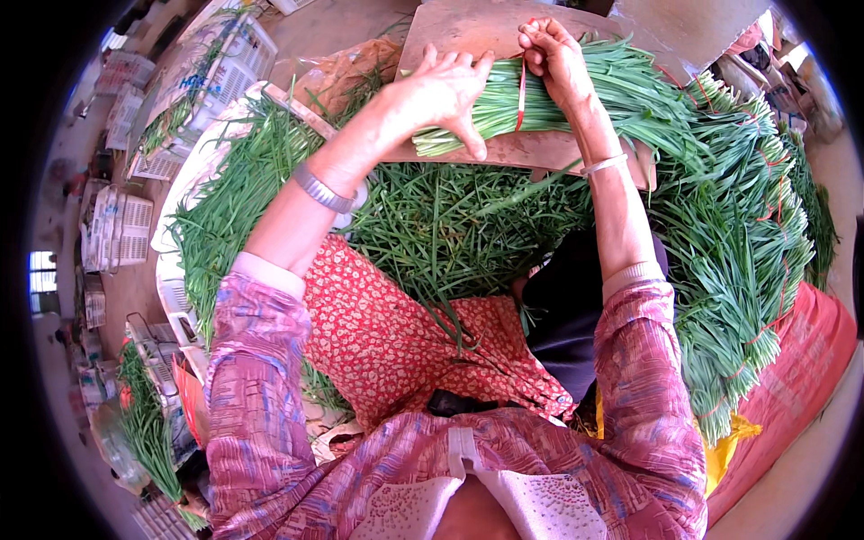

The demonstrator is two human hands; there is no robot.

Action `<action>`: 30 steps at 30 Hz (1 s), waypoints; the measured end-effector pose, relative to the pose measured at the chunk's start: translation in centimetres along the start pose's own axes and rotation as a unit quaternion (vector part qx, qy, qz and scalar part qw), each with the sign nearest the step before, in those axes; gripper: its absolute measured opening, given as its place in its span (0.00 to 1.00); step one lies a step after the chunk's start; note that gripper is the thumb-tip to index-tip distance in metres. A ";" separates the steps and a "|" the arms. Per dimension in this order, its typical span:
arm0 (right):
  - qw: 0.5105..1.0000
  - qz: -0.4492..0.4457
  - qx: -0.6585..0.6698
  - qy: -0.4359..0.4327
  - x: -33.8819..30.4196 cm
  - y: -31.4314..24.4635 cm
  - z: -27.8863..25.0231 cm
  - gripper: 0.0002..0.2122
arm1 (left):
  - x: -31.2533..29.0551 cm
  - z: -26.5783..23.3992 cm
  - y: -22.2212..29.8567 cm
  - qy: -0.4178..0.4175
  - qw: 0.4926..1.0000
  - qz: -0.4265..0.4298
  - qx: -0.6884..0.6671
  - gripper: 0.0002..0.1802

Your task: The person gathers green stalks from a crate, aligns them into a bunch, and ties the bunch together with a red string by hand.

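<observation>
A bundle of garlic chives (576,103) lies across a brown board (459,29), pale cut ends to the left and green leaves to the right. Around its stalks runs a thin red tie (521,94). My left hand (445,90) is spread at the cut ends, thumb on the near side and fingers along the far side, touching the stalks. At the bundle's far side my right hand (553,58) is closed, thumb and fingers pinching the red tie's upper end. Those fingers partly hide the tie's end.
Tied chive bundles (729,234) are stacked at my right, beside a red sack (783,396). Loose chives (243,189) lie at my left, and more leaves (441,225) are heaped below the board. White plastic crates (243,67) stand at the far left.
</observation>
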State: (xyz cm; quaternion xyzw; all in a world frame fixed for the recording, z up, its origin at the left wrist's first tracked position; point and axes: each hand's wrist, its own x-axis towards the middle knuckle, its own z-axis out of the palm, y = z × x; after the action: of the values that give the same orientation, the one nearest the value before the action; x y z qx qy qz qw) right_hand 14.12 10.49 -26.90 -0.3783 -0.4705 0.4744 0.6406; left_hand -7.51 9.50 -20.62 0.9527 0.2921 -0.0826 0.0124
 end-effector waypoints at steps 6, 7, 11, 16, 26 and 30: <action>0.986 0.021 0.160 0.030 3.3 2.1 -3.0 0.03 | 1.6 4.9 0.1 0.182 0.981 -0.048 -0.048 0.64; 0.989 0.013 0.138 0.045 3.3 1.9 -3.6 0.03 | 2.0 4.9 0.3 0.222 0.973 -0.036 -0.047 0.57; 0.979 -0.041 -0.196 0.033 1.0 -2.0 6.2 0.06 | -0.1 3.8 -1.8 0.183 0.981 -0.055 -0.019 0.51; 0.992 0.013 -0.126 0.003 1.0 -1.2 4.8 0.03 | 0.5 2.6 -1.2 0.184 0.982 -0.005 0.030 0.54; 0.989 0.139 -0.046 -0.014 1.6 -1.1 6.0 0.04 | 3.0 5.0 1.4 0.134 0.982 -0.129 0.003 0.59; 0.991 0.090 -0.099 -0.006 2.3 -2.2 4.2 0.05 | 4.0 5.4 1.8 0.218 0.969 -0.112 0.010 0.49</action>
State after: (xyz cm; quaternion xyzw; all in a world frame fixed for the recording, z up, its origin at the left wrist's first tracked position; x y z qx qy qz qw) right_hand 10.87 12.31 -23.15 -0.4779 -0.4833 0.4830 0.5521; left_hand -4.07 9.84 -26.65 0.9090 0.3919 0.1232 -0.0702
